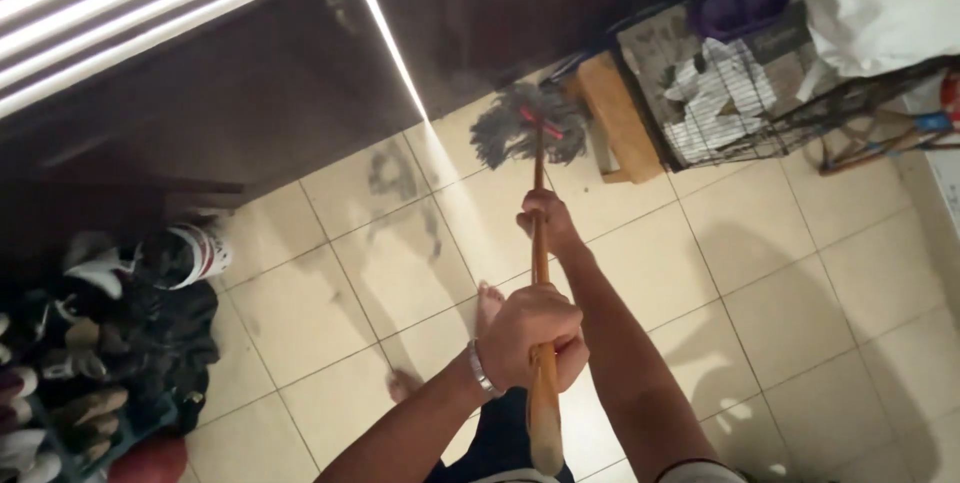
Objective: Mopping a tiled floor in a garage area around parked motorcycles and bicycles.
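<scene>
Both hands are wrapped around a wooden mop handle (540, 273): the left hand (530, 338) clenched near its near end, the right hand (545, 218) gripping farther along. The grey mop head (530, 128) rests on the tiled floor (800, 273) by the dark door (300, 63), beside a wire cage (720, 93). Shoes (80, 363) pile at the left.
</scene>
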